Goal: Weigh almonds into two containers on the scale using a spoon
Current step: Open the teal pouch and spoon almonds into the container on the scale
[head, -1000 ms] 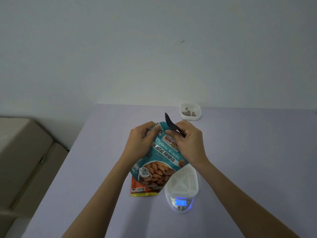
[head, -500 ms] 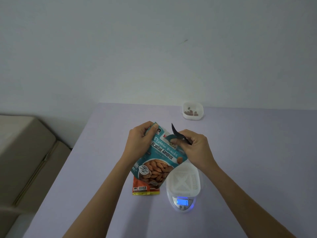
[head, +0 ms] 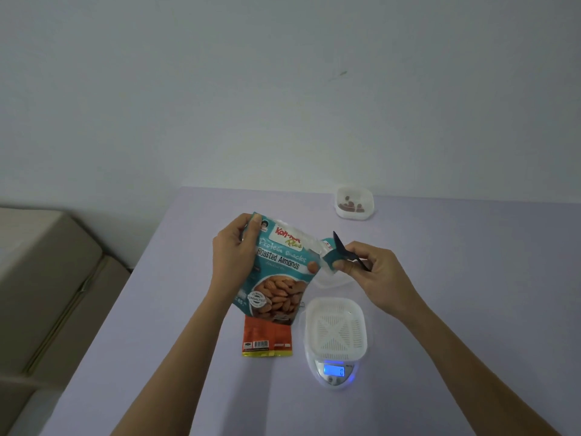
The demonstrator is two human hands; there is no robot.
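**Bag in both hands, just beyond the scale**

You hold the almond bag (head: 279, 278) in the air, above and a little to the left of the scale (head: 334, 381). Your left hand (head: 234, 259) grips the bag's upper left edge, with the thumb in front and the fingers curled behind. Your right hand (head: 377, 278) pinches the torn top corner (head: 327, 261) between thumb and forefinger. The same hand also holds the black spoon (head: 339, 243), whose bowl points up.

The bag is a soft foil pouch, so I think it is light and it will bend and crackle. It looks smooth and perhaps a little slippery. I would hold it at the stiff sealed edges near the top, not in the middle, because there it folds and the almonds can spill. The spoon looks thin, stiff and light, and a hold at the end of the handle is enough.

The count:
- One bag, one spoon, one scale.
- Two containers that I see clearly. A white perforated container (head: 335, 301) sits on the scale, and a clear container (head: 355, 216) stands far beyond the scale with a few almonds (head: 350, 206) inside.
- One pale rim just beyond the scale, partly hidden; I cannot tell what it is.
- One orange packet (head: 267, 338), lying flat left of the scale.
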